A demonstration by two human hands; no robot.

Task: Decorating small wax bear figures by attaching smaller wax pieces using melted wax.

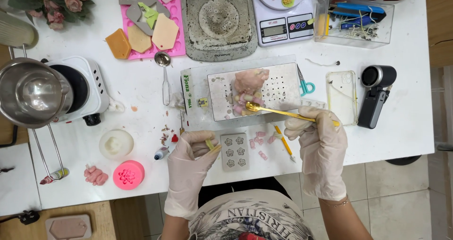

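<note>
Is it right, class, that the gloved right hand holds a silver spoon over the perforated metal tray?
Not quite. The head view shows the right hand holding a gold spoon, not silver, over the perforated metal tray.

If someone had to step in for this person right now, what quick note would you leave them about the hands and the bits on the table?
Right hand: gloved, holds a gold spoon, its bowl over the pink lump and small pieces on the perforated metal plate.
Left hand: gloved, pinches a small yellowish piece at the edge of the grey flower mould.
Done: cannot tell whether the six mould cavities are filled.
Left: loose pink pieces lie beside the mould; more sit on the plate.
Nearby: metal pot on a white hotplate, round pink mould.
</note>
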